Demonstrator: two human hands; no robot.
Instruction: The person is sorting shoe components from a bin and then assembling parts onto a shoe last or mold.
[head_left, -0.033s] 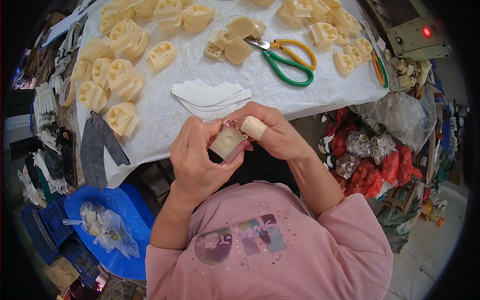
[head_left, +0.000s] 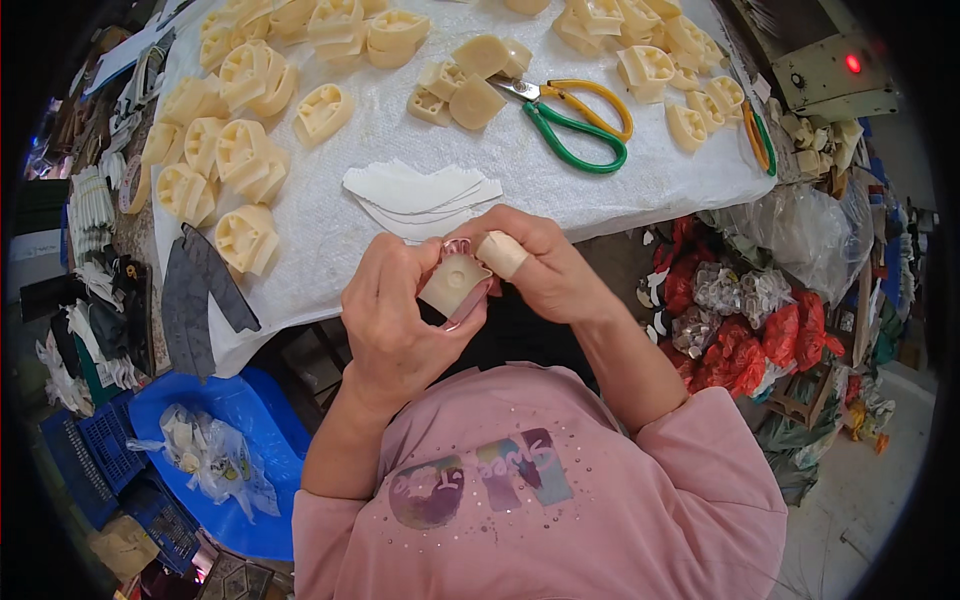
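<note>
While both hands meet just in front of the near edge of the table [head_left: 310, 185], a small cream block [head_left: 452, 292] sits between them, above the person's lap. Its flat face is turned up, marked by one small round spot near the upper edge, and its outline is angular, drawing to a point at the upper right. Shiny pink material [head_left: 457, 247] lies in short folds along the upper edge and shows again down the lower right side.

The left hand [head_left: 385, 305] has its fingers curled narrowly around the block, gripping it from the left, with the thumb pressed along the lower side. The right hand [head_left: 550, 262] is bent in from the right; a digit in a pale tan wrap [head_left: 502, 256] lies at the block's upper right, touching the pink material. The right fingers are drawn close together, their tips partly hidden, so their exact grip cannot be told.

Beyond the hands lie toothed white sheets [head_left: 415, 190].
</note>
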